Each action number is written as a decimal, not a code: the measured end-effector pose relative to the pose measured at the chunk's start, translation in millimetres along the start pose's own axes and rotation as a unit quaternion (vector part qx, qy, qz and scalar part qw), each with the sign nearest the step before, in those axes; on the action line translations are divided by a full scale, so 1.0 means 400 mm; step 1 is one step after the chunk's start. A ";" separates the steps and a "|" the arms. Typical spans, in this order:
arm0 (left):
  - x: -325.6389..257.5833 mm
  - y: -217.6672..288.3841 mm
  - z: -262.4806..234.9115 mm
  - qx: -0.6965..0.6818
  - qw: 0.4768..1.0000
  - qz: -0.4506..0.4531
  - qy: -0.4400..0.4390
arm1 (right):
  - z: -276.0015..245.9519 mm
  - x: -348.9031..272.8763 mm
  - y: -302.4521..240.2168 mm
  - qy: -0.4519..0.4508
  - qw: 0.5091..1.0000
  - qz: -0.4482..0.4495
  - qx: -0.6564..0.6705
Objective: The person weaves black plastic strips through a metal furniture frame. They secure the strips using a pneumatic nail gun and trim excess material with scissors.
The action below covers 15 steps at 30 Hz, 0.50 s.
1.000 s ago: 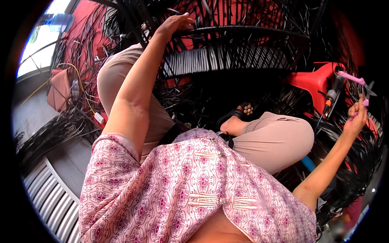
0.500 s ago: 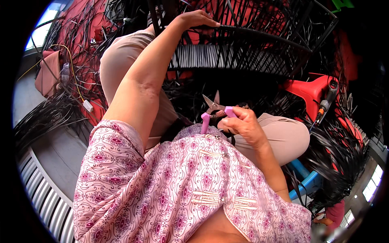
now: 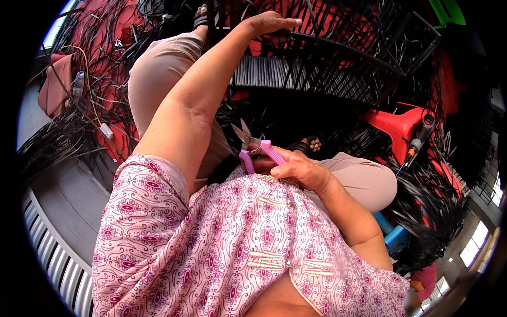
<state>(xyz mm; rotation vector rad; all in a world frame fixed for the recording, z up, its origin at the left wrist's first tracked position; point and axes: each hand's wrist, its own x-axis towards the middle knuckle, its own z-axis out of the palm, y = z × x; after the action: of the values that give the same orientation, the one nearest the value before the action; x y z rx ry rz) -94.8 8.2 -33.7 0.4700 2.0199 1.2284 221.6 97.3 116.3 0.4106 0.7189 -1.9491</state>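
While left hand borders frame edge, shears sit apart.

Left arm reached far forward, bent only slightly at the elbow. Left hand lay flattened, angled rightward at the wrist, fingers extended. Right arm was bent, forearm slanting inward toward the middle of the body. Right hand sat low, in front of the belly, curled in a grip, thumb pointing leftward.
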 end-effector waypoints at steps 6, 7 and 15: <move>0.048 -0.060 -0.013 -0.113 0.993 0.029 -0.022 | -0.015 0.019 -0.018 -0.014 0.999 -0.025 0.041; 0.059 -0.073 -0.020 -0.128 0.991 0.020 -0.031 | -0.014 0.016 -0.021 0.013 0.996 -0.062 0.067; 0.022 -0.044 -0.025 -0.163 0.985 -0.033 -0.035 | -0.207 0.052 -0.234 0.382 0.586 -0.288 -0.654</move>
<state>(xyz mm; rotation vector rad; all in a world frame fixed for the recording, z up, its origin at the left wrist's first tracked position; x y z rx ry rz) -107.2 -0.8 -49.7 0.2806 1.7181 1.4466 127.5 168.1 69.9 0.0000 2.8392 -1.0709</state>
